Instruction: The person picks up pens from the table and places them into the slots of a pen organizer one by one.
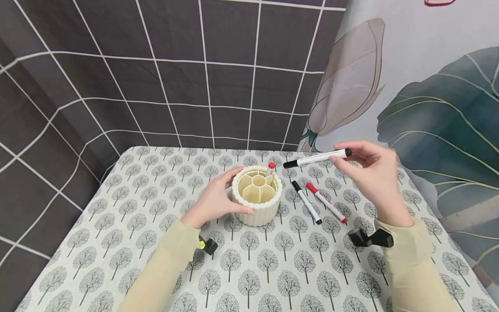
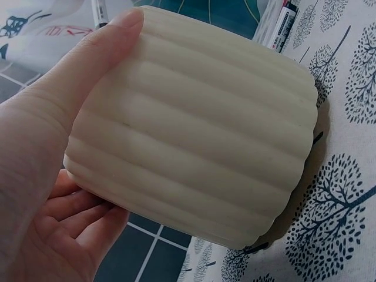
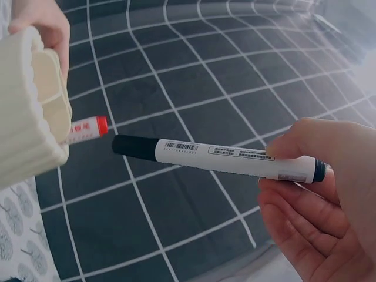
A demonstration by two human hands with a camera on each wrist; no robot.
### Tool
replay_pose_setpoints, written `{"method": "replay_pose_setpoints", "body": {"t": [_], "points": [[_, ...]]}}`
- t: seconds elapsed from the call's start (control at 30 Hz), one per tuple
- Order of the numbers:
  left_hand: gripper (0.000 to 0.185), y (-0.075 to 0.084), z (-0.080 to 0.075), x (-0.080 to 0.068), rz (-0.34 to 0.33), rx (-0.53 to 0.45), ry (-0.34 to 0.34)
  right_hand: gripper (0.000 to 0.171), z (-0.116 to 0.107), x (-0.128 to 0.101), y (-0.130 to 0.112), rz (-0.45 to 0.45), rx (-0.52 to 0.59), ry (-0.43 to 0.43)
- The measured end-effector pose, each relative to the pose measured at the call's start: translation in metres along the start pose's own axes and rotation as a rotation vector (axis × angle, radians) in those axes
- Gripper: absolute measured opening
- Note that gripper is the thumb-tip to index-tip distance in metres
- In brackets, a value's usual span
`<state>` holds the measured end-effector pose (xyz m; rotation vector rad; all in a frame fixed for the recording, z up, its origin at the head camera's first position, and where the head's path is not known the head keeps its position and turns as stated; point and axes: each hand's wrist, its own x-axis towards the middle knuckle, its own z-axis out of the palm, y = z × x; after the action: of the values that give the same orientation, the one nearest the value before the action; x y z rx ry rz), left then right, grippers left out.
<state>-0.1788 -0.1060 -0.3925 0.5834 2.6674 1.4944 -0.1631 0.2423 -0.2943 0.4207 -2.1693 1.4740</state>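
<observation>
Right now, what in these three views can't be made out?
- Print on the black-capped marker in the right hand: too small in the right wrist view.
- Lower body of the red-capped marker in the cream holder: hidden by the holder's wall in the head view.
- Left hand fingertips: hidden behind the holder in the left wrist view.

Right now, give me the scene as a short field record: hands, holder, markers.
left hand: grips the side of the pen holder
right hand: pinches a black-capped marker, held level above the table, cap toward the holder
holder: cream, ribbed, round, divided into compartments, upright on the tablecloth
in holder: one red-capped marker, far side
on table: black marker and red marker, side by side, right of the holder
</observation>
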Motion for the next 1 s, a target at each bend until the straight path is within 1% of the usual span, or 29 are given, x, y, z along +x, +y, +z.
{"method": "replay_pose_setpoints", "body": {"t": [0.07, 0.23, 0.43, 0.77, 1.0], "points": [[0.124, 0.0, 0.0, 0.0, 0.004, -0.002, 0.0, 0.027, 0.003, 0.0, -0.002, -0.011, 0.019, -0.01], [0.124, 0.0, 0.0, 0.0, 0.007, -0.006, -0.003, 0.028, 0.012, -0.002, -0.007, -0.033, 0.016, -0.054], [0.125, 0.0, 0.0, 0.0, 0.005, -0.013, -0.008, 0.028, 0.025, -0.003, -0.007, -0.031, 0.01, -0.124], [0.125, 0.0, 0.0, 0.0, -0.001, -0.01, -0.009, 0.027, 0.047, 0.0, 0.003, 0.03, -0.033, -0.238], [0.126, 0.0, -0.001, 0.0, 0.0, 0.0, -0.006, 0.031, 0.064, 0.002, 0.008, 0.089, -0.07, -0.279]]}}
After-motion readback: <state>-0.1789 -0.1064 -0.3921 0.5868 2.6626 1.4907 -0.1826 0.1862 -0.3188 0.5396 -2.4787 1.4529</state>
